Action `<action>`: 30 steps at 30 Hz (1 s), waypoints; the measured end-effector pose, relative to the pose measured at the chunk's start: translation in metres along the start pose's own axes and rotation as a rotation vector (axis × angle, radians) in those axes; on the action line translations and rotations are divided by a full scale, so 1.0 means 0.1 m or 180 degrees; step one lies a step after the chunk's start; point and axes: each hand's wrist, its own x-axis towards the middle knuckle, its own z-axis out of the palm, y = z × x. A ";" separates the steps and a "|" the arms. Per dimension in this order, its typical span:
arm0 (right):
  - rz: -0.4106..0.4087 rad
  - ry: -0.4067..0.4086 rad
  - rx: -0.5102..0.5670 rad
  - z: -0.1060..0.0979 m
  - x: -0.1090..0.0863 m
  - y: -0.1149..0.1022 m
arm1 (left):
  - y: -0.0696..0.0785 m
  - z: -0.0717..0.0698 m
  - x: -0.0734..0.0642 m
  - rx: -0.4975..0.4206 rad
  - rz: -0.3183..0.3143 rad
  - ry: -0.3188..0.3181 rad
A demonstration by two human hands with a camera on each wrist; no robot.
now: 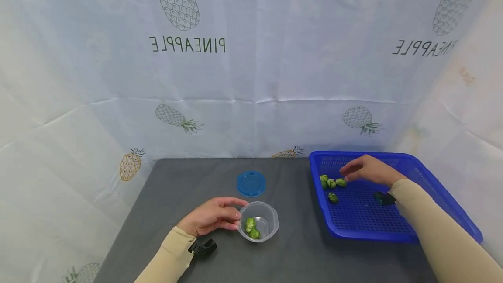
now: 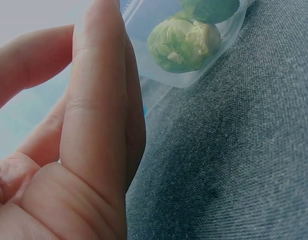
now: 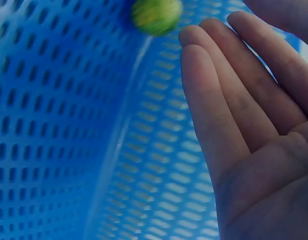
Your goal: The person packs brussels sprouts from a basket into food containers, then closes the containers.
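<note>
My left hand (image 1: 214, 216) holds the left side of a small clear plastic container (image 1: 271, 214), fingers and thumb along its wall. Two Brussels sprouts (image 1: 252, 228) lie inside, and one sprout (image 2: 181, 45) also shows through the wall in the left wrist view. My right hand (image 1: 367, 170) is over the blue mesh basket (image 1: 365, 230), its fingertips close to several Brussels sprouts (image 1: 332, 183) at the basket's left side. In the right wrist view the palm and extended fingers (image 3: 204, 85) are bare, with a blurred sprout (image 3: 157, 16) just beyond the fingertips.
Behind the container a round blue lid (image 1: 251, 184) lies flat on the grey table (image 1: 188, 187). The basket's raised rim stands to the right. A white cloth (image 1: 255, 73) printed with pineapples hangs at the back and sides.
</note>
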 end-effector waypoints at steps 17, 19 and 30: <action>0.0079 -0.0056 -0.0212 0.10 0.16 0.25 | 0.01 0.01 -0.02 -0.0083 -0.0006 -0.0020; 0.0086 -0.0041 -0.0235 0.11 0.15 0.24 | 0.01 0.01 -0.01 -0.0084 -0.0007 -0.0029; 0.0109 0.0036 -0.0331 0.15 0.16 0.22 | 0.01 0.01 -0.02 -0.0095 -0.0015 -0.0022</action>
